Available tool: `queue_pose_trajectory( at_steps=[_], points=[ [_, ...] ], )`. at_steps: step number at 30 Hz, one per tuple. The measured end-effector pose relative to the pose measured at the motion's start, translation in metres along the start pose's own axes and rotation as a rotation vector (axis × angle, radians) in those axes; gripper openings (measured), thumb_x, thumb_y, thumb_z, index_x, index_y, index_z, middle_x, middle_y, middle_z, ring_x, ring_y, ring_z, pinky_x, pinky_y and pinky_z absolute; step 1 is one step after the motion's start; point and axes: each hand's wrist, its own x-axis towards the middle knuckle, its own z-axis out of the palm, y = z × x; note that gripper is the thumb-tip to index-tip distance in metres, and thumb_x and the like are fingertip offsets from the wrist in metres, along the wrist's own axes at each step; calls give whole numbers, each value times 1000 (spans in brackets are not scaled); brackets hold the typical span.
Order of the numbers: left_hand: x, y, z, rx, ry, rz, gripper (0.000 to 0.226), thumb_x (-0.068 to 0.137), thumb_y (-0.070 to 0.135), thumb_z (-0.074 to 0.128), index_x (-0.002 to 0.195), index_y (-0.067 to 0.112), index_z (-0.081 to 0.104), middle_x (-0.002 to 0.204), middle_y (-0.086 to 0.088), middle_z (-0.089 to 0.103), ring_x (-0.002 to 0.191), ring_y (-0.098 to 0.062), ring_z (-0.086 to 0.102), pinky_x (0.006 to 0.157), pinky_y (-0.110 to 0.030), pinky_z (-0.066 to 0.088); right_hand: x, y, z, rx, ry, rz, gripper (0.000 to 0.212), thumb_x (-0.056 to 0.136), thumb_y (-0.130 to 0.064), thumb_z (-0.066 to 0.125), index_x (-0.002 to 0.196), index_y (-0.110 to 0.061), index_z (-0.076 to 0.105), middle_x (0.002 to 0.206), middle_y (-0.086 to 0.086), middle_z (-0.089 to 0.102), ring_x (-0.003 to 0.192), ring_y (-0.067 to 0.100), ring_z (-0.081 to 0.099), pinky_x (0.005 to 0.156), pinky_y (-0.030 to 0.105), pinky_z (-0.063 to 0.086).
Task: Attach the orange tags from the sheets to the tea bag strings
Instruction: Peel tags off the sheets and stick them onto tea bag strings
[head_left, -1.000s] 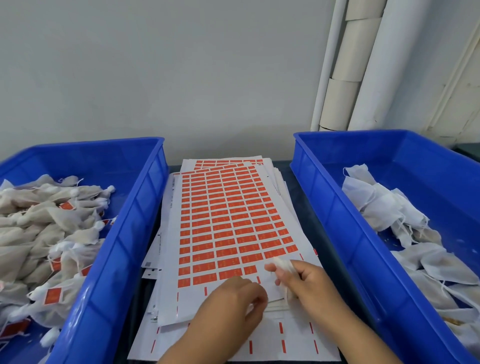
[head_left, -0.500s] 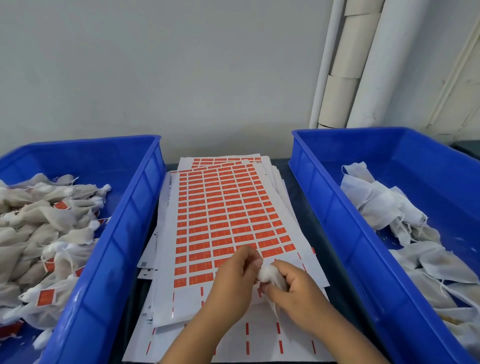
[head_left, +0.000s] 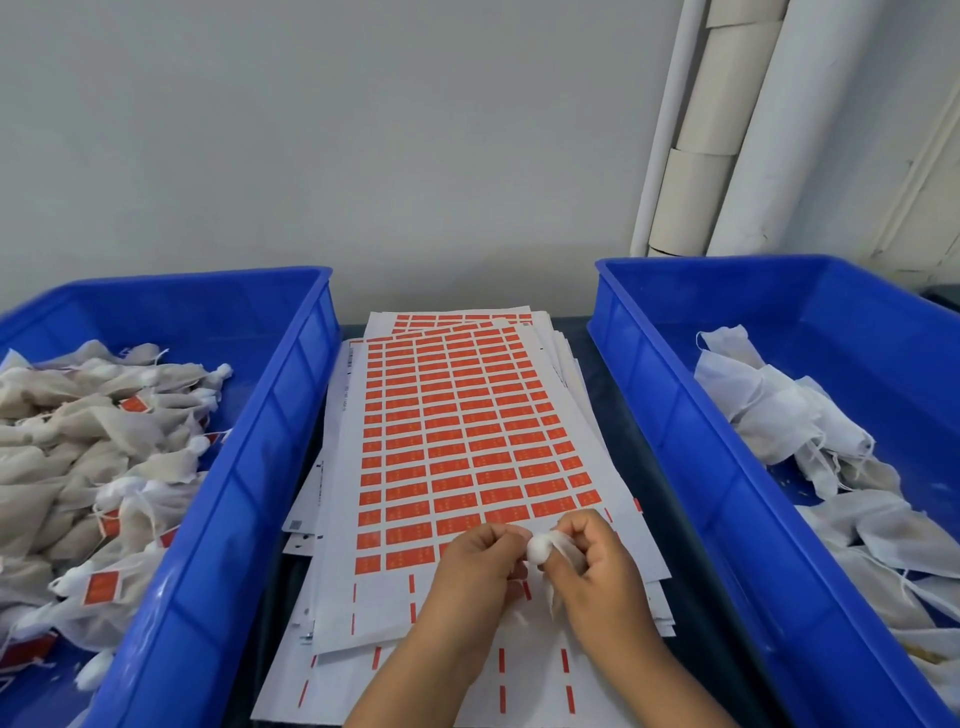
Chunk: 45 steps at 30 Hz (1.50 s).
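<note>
Tea bag (head_left: 540, 546), a small white gathered bundle, is sitting low and right of centre in the frame, pinched between the two hands above the near end of the sticker sheets. Right hand (head_left: 597, 566) is curling its fingers round the bag's bunched white cloth, with the rounded knot end poking out toward the left hand. Left hand (head_left: 478, 564) is holding its thumb and fingertips pressed together right against that knot; whether a tag or the string is caught between them cannot be told. Both forearms are entering from the bottom edge of the frame.

Beneath the hands, the top sheet (head_left: 457, 447) of orange tags is lying in the centre of the frame, its grid full except for the nearest rows, where only thin orange slivers are showing on white backing. It is resting slightly askew on a stack of further sheets (head_left: 311, 670) spreading out at the lower edge.

Left bin (head_left: 249, 467), blue, is filling the left of the frame and holding tea bags carrying orange tags. Right bin (head_left: 675, 441), blue, is filling the right of the frame and holding white bags showing no tags. White pipes (head_left: 737, 130) are standing in the upper right corner against the pale wall.
</note>
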Motion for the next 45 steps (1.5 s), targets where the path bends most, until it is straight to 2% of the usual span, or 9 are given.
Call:
queue_pose_trajectory(
  at_steps=[9,14,24,28,32,36,41,43,45],
  points=[
    [4,-8,-3,42,-14,17,19,92,22,55,88,15,71,89,-13,68,84,-25,62,81,-34,55,4,7,1,-13,-28,-49,7,86,-31,64,82,-35,60,88,-31,62,88,-10,57,69,3,44],
    [0,-18,-2,98,94,145,15,86,17,65,97,26,60,93,5,67,80,-11,67,61,-12,51,4,7,-1,58,23,18,10,88,-26,61,84,-35,60,88,-41,59,90,-20,53,63,-2,42],
    [-1,-22,0,244,39,387,3,84,27,66,85,29,67,93,8,65,88,-12,62,76,-20,54,4,5,-9,164,-65,87,10,88,-16,63,82,-24,67,86,-19,66,87,-4,61,68,8,49],
    [0,-17,0,108,2,342,7,87,25,61,85,24,67,91,3,68,80,-11,67,64,-14,51,7,5,-19,222,-234,148,10,85,-25,64,88,-21,73,100,-17,67,99,2,61,79,13,50],
    [3,-9,9,248,9,360,7,90,34,57,85,32,62,91,12,65,82,-7,63,63,-9,47,15,0,-32,500,-407,300,32,71,-36,67,100,-25,75,109,-2,71,104,12,65,82,25,53],
    [6,-5,20,325,72,354,6,89,35,58,84,36,54,92,17,59,82,-3,60,57,-4,44,19,5,-34,751,-401,441,30,71,-24,68,96,-10,76,99,12,71,89,22,67,80,31,56],
    [8,-5,23,436,190,530,25,81,28,71,81,43,51,92,24,55,83,-1,57,63,-4,45,19,5,-30,879,-301,485,16,68,-14,66,77,-5,76,74,10,66,63,13,63,68,27,55],
    [6,-5,22,529,160,604,23,83,29,68,82,48,55,92,32,54,84,4,56,69,-3,45,18,3,-30,860,-286,461,17,69,-16,66,77,-6,77,74,9,68,65,12,66,65,25,55],
    [4,-8,22,590,118,640,22,85,32,65,99,49,61,94,42,49,88,13,53,79,-3,41,19,1,-31,869,-274,454,23,70,-17,65,87,-7,77,91,10,72,82,17,70,72,28,56]
  ],
)
